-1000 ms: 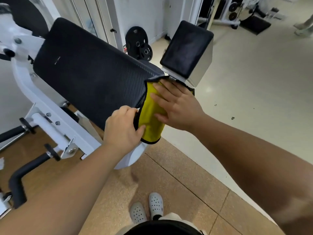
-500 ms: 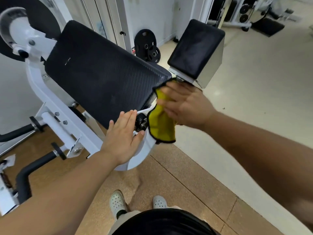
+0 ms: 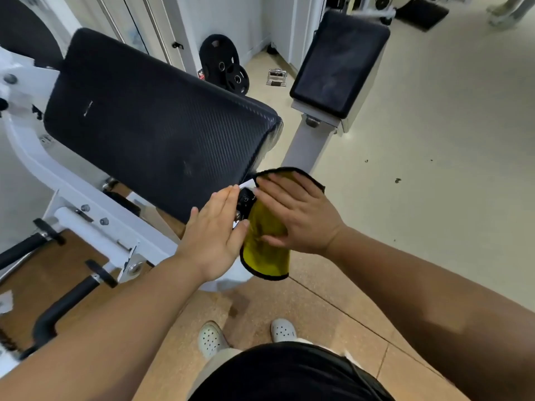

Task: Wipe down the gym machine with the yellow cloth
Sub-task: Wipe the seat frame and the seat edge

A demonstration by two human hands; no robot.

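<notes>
Head view: the yellow cloth (image 3: 265, 256), hemmed in black, lies against the white frame of the gym machine (image 3: 86, 224), at the lower corner of its large black pad (image 3: 156, 134), and its lower part hangs free. The right hand (image 3: 298, 218) presses flat on the cloth, fingers straight and a little apart, not curled round it. The left hand (image 3: 215, 235) rests on the frame just beside, fingers straight and close together, its thumb touching the edge of the cloth. A small black pad (image 3: 338, 62) stands on a grey post behind the hands. Two weight plates (image 3: 224, 65) lean at the wall. White shoes (image 3: 211, 338) stand on the brown floor.
</notes>
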